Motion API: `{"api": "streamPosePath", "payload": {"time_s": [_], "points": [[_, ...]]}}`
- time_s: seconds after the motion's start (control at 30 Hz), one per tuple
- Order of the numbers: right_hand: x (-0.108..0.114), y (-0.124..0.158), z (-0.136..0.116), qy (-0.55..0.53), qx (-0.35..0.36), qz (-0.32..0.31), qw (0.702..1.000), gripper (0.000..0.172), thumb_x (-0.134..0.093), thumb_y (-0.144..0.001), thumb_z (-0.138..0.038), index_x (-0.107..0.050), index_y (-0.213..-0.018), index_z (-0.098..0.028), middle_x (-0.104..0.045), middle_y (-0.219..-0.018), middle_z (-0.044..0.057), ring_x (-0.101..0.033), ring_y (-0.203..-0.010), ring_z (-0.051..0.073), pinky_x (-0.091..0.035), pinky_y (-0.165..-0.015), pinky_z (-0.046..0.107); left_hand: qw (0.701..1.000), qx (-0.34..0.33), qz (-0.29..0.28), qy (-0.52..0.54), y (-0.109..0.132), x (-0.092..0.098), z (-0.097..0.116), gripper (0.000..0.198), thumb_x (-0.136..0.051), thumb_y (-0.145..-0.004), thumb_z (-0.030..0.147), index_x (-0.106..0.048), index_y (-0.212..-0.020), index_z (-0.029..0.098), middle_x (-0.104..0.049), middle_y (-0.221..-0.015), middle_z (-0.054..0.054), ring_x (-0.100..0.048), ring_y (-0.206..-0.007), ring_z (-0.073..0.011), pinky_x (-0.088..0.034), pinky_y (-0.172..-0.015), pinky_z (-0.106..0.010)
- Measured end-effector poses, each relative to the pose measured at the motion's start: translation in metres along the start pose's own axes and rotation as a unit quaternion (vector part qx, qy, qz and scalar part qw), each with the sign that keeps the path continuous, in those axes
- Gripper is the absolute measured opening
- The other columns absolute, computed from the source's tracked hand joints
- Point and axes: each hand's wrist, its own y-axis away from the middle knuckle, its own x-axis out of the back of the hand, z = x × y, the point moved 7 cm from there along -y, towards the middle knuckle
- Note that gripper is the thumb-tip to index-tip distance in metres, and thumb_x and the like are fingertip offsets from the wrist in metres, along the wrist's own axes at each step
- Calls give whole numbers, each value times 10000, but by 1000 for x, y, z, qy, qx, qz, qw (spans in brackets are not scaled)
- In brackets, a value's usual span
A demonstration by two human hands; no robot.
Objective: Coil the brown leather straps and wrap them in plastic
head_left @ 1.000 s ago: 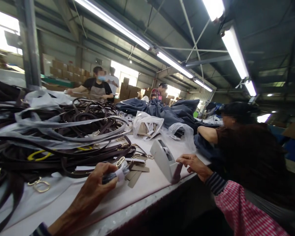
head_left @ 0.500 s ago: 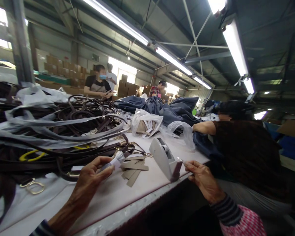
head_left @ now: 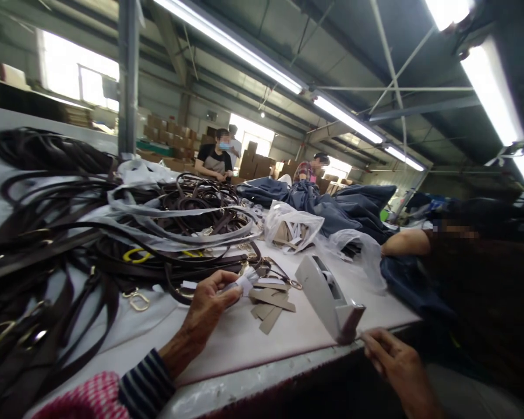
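Note:
My left hand (head_left: pixel 212 305) pinches a small bundle (head_left: pixel 247 282) wrapped in clear plastic and white paper, held above the table. Just beyond it, a fan of flat taupe strips (head_left: pixel 273 305) lies loose. The grey tape dispenser (head_left: pixel 327 297) stands near the table's front edge, its cutting end toward me. Thumb and fingertips of my right hand (head_left: pixel 395 358) are pressed together just right of that cutting end, on a bit of clear tape that barely shows. Dark brown straps (head_left: pixel 157 244) with gold-coloured metal fittings are heaped left of and behind my left hand.
Behind the dispenser sit a clear bag of strips (head_left: pixel 292 227) and another plastic bag (head_left: pixel 358 253). Dark blue fabric (head_left: pixel 323 201) is piled farther back. A co-worker (head_left: pixel 484 279) leans close at the right. Other people stand beyond the table (head_left: pixel 297 361), near stacked cartons (head_left: pixel 170 137).
The view has swung left, so things appear farther right. My right hand has dropped slightly below the dispenser's cutting end. My left hand still holds the bundle.

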Motion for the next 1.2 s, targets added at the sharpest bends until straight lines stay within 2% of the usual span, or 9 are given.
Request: {"api": "streamPosePath", "payload": {"time_s": [0.07, 0.13, 0.2, 0.27, 0.33, 0.4, 0.77, 1.0, 1.2], "points": [[-36, 16, -19, -35, 15, -66, 997, 451, -832, -700, -613, -663, -695, -195, -520, -569, -29, -355, -452, 79, -223, -422, 218, 1000, -14, 3, -20, 1, -1, 1, 320, -746, -712, 416, -730, -916, 170, -725, -859, -38, -617, -799, -222, -418, -692, -297], [-87, 33, -48, -101, 30, -139, 985, 434, -809, -775, -585, -636, -716, -191, -512, -590, -39, -326, -442, 59, -220, -414, 209, 999, -25, 7, -38, 1, -1, 1, 307, -733, -724, 412, -727, -920, 177, -725, -879, -39, -623, -831, -234, -427, -710, -306], [-141, 47, -74, -191, 21, -195, 962, 441, -814, -796, -555, -585, -698, -190, -491, -580, -52, -328, -435, 49, -208, -404, 194, 998, -33, 3, -53, 2, -1, 0, 293, -719, -740, 405, -719, -925, 177, -724, -891, -43, -628, -848, -241, -441, -731, -318], [-188, 53, -93, -259, 1, -230, 938, 427, -834, -785, -533, -585, -738, -189, -542, -609, -47, -345, -429, 40, -193, -392, 177, 997, -41, 1, -65, 2, 0, 0, 282, -713, -746, 394, -713, -923, 175, -722, -903, -52, -632, -866, -250, -456, -759, -337], [-222, 53, -103, -289, -2, -255, 923, 433, -839, -782, -527, -583, -738, -181, -573, -615, -42, -353, -416, 31, -185, -380, 165, 996, -49, 4, -76, 1, 1, 0, 278, -711, -745, 391, -710, -918, 173, -718, -922, -64, -634, -899, -264, -467, -798, -363], [-240, 50, -103, -296, -1, -266, 918, 442, -840, -780, -523, -579, -719, -173, -581, -603, -43, -352, -399, 23, -182, -366, 157, 995, -55, 8, -82, 0, 3, 0, 282, -705, -751, 392, -711, -929, 173, -713, -955, -74, -633, -945, -277, -470, -848, -387], [-258, 35, -84, -293, -38, -276, 914, 496, -881, -724, -529, -545, -670, -168, -578, -551, -56, -363, -353, 11, -197, -325, 135, 997, -31, -9, -75, 2, -1, -2, 243, -685, -771, 366, -690, -917, 172, -697, -913, -56, -604, -892, -252, -445, -812, -365], [-261, 39, -89, -316, -54, -329, 888, 430, -923, -657, -450, -667, -789, -131, -717, -707, 35, -618, -477, 100, -428, -354, 153, 998, -31, -15, -45, 5, 1, 7, 210, -687, -786, 343, -646, -928, 194, -663, -871, -12, -574, -863, -219, -426, -768, -320], [-263, 36, -91, -301, -96, -326, 891, 361, -856, -586, -313, -707, -842, -107, -734, -717, 49, -653, -490, 127, -429, -342, 156, 991, -73, -39, -105, 4, -4, 8, 183, -667, -838, 361, -639, -929, 204, -665, -915, -20, -584, -889, -227, -424, -810, -339]]}}
